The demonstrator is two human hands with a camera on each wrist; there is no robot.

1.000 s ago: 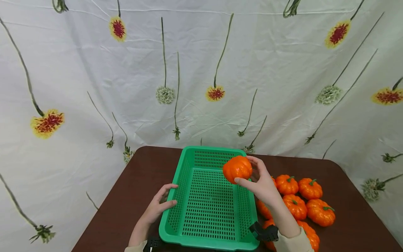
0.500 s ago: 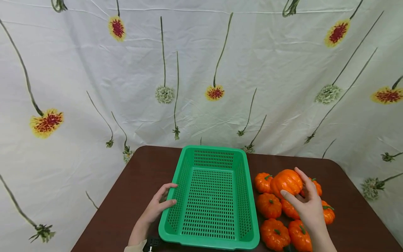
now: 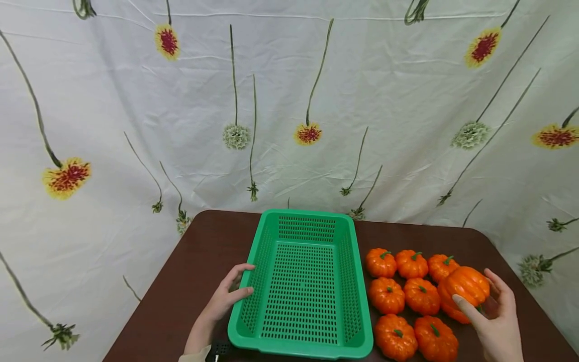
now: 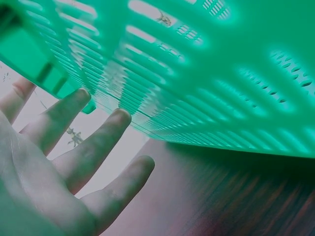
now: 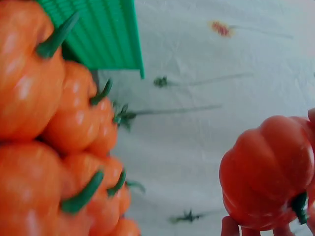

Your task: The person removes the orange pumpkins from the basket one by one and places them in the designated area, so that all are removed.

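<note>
My right hand (image 3: 497,319) holds an orange toy pumpkin (image 3: 468,285) between thumb and fingers, above another pumpkin (image 3: 454,310) that it partly covers at the right end of the middle row. In the right wrist view the held pumpkin (image 5: 266,172) hangs tilted, its green stem toward the lower right, with fingertips (image 5: 230,227) under it. On the left, my left hand (image 3: 226,294) lies against the left rim of a green slotted basket (image 3: 359,281), thumb and fingers spread. The left wrist view has these fingers (image 4: 93,152) nearly straight beside the basket's outer wall (image 4: 197,113).
Several more orange pumpkins (image 3: 421,296) with green stems stand in rows right of the basket. The dark brown table (image 3: 185,271) has rounded back corners. A white cloth (image 3: 289,100) with printed flowers hangs behind it.
My right hand has carried the pumpkin from above the basket's right rim rightward, over the rows, to the right end of the middle row. My left hand has stayed at the basket rim.
</note>
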